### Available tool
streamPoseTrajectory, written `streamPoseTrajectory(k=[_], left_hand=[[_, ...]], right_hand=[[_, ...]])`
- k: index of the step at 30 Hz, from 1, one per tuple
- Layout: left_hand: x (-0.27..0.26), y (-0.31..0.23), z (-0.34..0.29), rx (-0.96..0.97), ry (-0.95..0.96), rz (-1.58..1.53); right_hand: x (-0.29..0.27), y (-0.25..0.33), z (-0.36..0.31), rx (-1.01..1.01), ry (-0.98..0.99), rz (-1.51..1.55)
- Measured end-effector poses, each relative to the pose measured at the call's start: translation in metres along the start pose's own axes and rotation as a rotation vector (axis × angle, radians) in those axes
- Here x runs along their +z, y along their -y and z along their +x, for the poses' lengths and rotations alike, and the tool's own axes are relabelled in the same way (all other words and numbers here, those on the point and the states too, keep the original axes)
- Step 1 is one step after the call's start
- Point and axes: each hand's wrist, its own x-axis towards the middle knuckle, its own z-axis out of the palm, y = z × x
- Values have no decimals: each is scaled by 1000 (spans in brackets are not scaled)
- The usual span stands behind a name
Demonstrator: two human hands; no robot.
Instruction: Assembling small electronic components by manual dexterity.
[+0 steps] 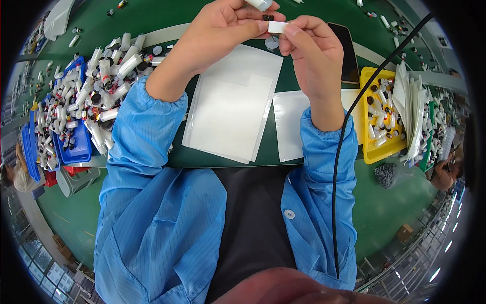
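At the far edge of my work area, both hands are raised close together. My left hand [215,35] is closed, with a white tube-like piece [260,4] among its fingers, partly cut off by the top edge. Its thumb tip meets the end of a short white cylinder [276,27]. Thumb and fingers of my right hand [320,53] pinch that cylinder from the other end. A small black part [268,17] shows just beyond it, between the hands; whether they are joined I cannot tell. Below the cylinder lies a small clear, round piece [272,43].
Flat white plastic bags [233,106] lie between my arms. To the left, a heap of white tubes [104,76] spills around a blue tray [78,149]. On the right are a yellow tray [372,152] of small parts and a dark phone [343,50]. A black cable [349,119] crosses my right sleeve.
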Motion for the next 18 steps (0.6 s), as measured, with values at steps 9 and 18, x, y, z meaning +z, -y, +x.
streamPoseTrajectory(k=[9,18], left_hand=[[6,0,-5,0,-14,77],[-1,-2,-9,37,-25,353]], right_hand=[[10,-3,-3,49,-133,-190],[22,-4,-5,-56,-187,-258]])
